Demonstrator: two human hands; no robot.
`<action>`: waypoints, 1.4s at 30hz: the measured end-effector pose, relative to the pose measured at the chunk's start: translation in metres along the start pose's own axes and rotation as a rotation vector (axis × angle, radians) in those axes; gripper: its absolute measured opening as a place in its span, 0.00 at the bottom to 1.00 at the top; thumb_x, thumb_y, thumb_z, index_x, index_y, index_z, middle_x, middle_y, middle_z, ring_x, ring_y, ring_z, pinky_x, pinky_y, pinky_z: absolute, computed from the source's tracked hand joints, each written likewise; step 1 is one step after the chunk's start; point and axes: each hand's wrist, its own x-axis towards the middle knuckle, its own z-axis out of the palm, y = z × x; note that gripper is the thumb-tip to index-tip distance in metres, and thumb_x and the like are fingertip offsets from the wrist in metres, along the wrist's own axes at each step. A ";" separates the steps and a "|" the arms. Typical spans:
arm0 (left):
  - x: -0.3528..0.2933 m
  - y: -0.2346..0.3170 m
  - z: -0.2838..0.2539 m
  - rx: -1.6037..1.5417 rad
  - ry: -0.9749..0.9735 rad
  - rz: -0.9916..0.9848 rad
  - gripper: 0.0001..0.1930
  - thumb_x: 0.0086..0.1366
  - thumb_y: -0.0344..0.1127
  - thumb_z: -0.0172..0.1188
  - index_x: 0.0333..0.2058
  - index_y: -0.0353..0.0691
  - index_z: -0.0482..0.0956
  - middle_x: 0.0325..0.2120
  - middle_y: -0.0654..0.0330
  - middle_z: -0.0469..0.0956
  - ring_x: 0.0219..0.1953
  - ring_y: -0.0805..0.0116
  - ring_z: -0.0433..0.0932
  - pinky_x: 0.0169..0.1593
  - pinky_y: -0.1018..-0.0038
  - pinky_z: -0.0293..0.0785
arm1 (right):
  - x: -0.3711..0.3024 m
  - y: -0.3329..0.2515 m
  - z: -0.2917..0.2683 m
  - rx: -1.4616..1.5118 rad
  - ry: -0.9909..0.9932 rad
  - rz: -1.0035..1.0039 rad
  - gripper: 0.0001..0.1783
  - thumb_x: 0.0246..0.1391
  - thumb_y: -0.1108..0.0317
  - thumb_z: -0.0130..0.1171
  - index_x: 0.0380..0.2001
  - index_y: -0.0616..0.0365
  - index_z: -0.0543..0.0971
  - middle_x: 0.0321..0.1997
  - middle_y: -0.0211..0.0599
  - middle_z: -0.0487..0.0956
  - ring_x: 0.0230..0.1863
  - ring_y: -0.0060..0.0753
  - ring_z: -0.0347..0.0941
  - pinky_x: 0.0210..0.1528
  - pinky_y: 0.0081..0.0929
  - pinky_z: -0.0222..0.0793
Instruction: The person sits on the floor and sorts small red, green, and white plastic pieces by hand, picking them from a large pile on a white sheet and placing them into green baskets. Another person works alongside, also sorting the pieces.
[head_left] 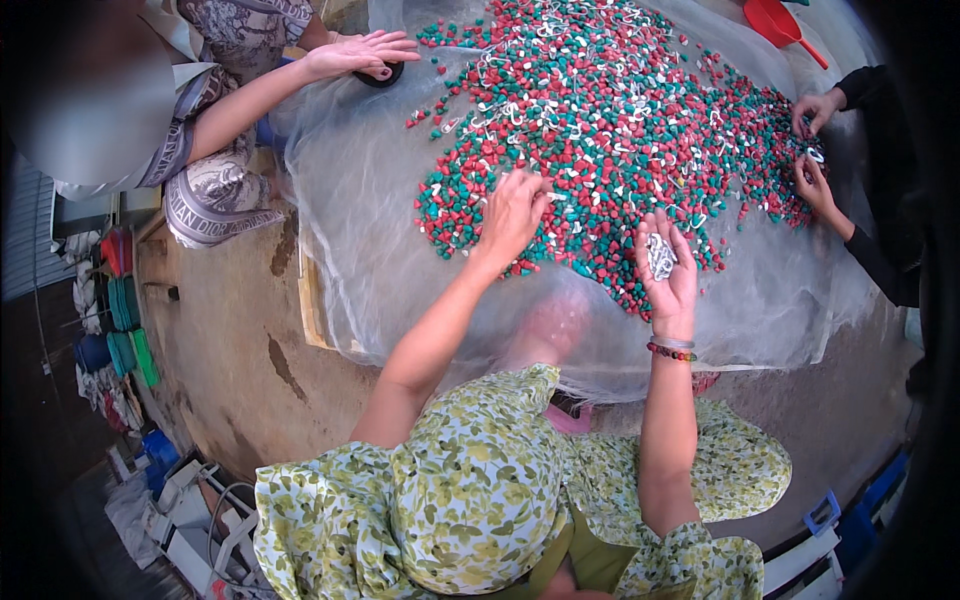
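Note:
A wide pile of small red, green and white pieces (600,140), rounded like pebbles, lies spread over a clear plastic sheet (390,290). Thin white hook- or loop-shaped pieces are scattered through it. My left hand (513,218) reaches into the near left part of the pile with fingers curled together; what they pinch, if anything, is too small to tell. Farther right, my right hand (668,285) is turned palm up at the pile's near edge. A small heap of white loop-shaped pieces (660,257) rests in its cupped palm.
At the far left, a co-worker's hand (360,55) is spread beside a round black thing (380,75). Another person's hands (815,180) handle a white piece at the pile's right edge. A red scoop (773,22) lies at the back right. Several plastic baskets (122,305) stand left.

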 end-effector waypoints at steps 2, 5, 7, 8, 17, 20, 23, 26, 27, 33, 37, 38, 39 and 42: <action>0.019 0.026 -0.024 -0.230 -0.071 -0.198 0.07 0.58 0.31 0.63 0.35 0.36 0.80 0.30 0.54 0.79 0.31 0.61 0.79 0.36 0.67 0.74 | 0.003 0.014 0.002 -0.043 0.057 0.023 0.23 0.64 0.65 0.46 0.59 0.66 0.64 0.59 0.51 0.69 0.60 0.51 0.66 0.64 0.48 0.64; 0.030 0.057 -0.040 -0.423 -0.200 -0.196 0.08 0.59 0.32 0.62 0.37 0.37 0.82 0.30 0.55 0.80 0.32 0.64 0.80 0.37 0.70 0.75 | 0.009 0.033 -0.001 -0.072 0.052 0.117 0.25 0.65 0.61 0.44 0.60 0.66 0.63 0.60 0.53 0.68 0.61 0.54 0.64 0.66 0.53 0.59; 0.028 0.069 -0.037 -0.426 -0.377 -0.042 0.12 0.59 0.37 0.63 0.40 0.38 0.82 0.34 0.53 0.81 0.37 0.60 0.81 0.42 0.67 0.75 | 0.010 0.043 -0.002 -0.103 0.090 0.126 0.26 0.65 0.59 0.43 0.60 0.66 0.63 0.60 0.53 0.68 0.60 0.54 0.66 0.65 0.54 0.60; 0.028 0.074 -0.032 -0.328 -0.301 0.040 0.14 0.59 0.38 0.63 0.41 0.38 0.81 0.36 0.52 0.81 0.40 0.57 0.80 0.45 0.66 0.74 | 0.008 0.044 -0.002 -0.063 0.046 0.149 0.26 0.65 0.60 0.44 0.59 0.66 0.64 0.60 0.53 0.69 0.59 0.54 0.68 0.63 0.53 0.63; 0.061 -0.064 0.016 0.212 -0.038 -0.147 0.20 0.58 0.31 0.62 0.49 0.38 0.70 0.41 0.45 0.72 0.45 0.44 0.71 0.46 0.54 0.70 | 0.016 0.027 0.006 -0.113 0.103 0.085 0.19 0.63 0.69 0.49 0.55 0.65 0.69 0.51 0.48 0.76 0.53 0.50 0.72 0.56 0.44 0.73; 0.057 -0.066 0.031 0.206 -0.130 -0.124 0.21 0.56 0.26 0.61 0.49 0.38 0.70 0.38 0.45 0.72 0.41 0.44 0.74 0.44 0.55 0.71 | 0.010 0.022 0.011 -0.080 0.073 0.065 0.19 0.62 0.70 0.50 0.55 0.65 0.69 0.52 0.48 0.75 0.54 0.50 0.72 0.56 0.44 0.73; 0.049 -0.060 0.033 0.115 -0.215 -0.100 0.18 0.55 0.27 0.63 0.46 0.37 0.73 0.35 0.48 0.74 0.38 0.48 0.76 0.43 0.59 0.72 | 0.005 0.027 0.013 -0.092 0.073 0.042 0.19 0.62 0.70 0.50 0.54 0.66 0.69 0.52 0.50 0.74 0.54 0.51 0.72 0.57 0.45 0.73; 0.028 -0.043 0.014 -0.098 -0.200 -0.167 0.14 0.55 0.30 0.65 0.40 0.35 0.76 0.32 0.49 0.75 0.36 0.53 0.77 0.41 0.62 0.73 | 0.007 0.033 0.008 -0.055 0.093 0.066 0.19 0.62 0.70 0.50 0.54 0.67 0.69 0.53 0.51 0.74 0.53 0.51 0.72 0.57 0.45 0.73; 0.033 -0.037 0.003 -0.180 -0.157 -0.195 0.12 0.55 0.31 0.65 0.37 0.34 0.77 0.31 0.50 0.75 0.35 0.54 0.78 0.40 0.62 0.74 | 0.007 0.033 0.012 -0.037 0.080 0.070 0.19 0.62 0.70 0.50 0.53 0.68 0.69 0.53 0.52 0.74 0.53 0.51 0.73 0.56 0.45 0.73; 0.044 -0.043 -0.035 -0.504 -0.389 -0.616 0.16 0.59 0.45 0.66 0.30 0.35 0.80 0.20 0.63 0.77 0.23 0.77 0.75 0.28 0.78 0.71 | 0.007 0.031 0.005 -0.039 0.058 0.101 0.20 0.63 0.69 0.49 0.55 0.68 0.68 0.53 0.51 0.74 0.54 0.51 0.71 0.58 0.45 0.72; 0.055 -0.038 -0.043 -0.760 -0.360 -0.672 0.20 0.62 0.49 0.62 0.23 0.36 0.77 0.17 0.67 0.74 0.19 0.81 0.71 0.24 0.80 0.67 | 0.012 0.033 0.006 -0.025 0.085 0.078 0.20 0.63 0.69 0.48 0.56 0.68 0.68 0.53 0.51 0.74 0.55 0.51 0.71 0.59 0.45 0.71; 0.058 -0.037 -0.041 -0.593 -0.376 -0.632 0.20 0.64 0.48 0.59 0.21 0.37 0.76 0.16 0.68 0.73 0.19 0.81 0.70 0.24 0.80 0.66 | 0.014 0.034 0.005 -0.017 0.080 0.093 0.20 0.63 0.69 0.48 0.56 0.68 0.67 0.53 0.51 0.74 0.55 0.51 0.70 0.59 0.46 0.71; 0.056 -0.035 -0.040 -0.496 -0.361 -0.599 0.20 0.65 0.47 0.59 0.21 0.37 0.76 0.16 0.68 0.73 0.19 0.81 0.69 0.24 0.79 0.65 | 0.014 0.036 0.004 -0.011 0.081 0.108 0.20 0.63 0.68 0.48 0.56 0.68 0.67 0.53 0.51 0.74 0.55 0.51 0.71 0.59 0.46 0.71; 0.056 -0.030 -0.042 -0.533 -0.340 -0.553 0.19 0.66 0.46 0.57 0.21 0.38 0.76 0.16 0.69 0.72 0.19 0.80 0.69 0.24 0.79 0.64 | 0.013 0.043 0.006 -0.011 0.075 0.133 0.21 0.63 0.68 0.48 0.56 0.68 0.67 0.54 0.51 0.73 0.55 0.51 0.71 0.59 0.46 0.71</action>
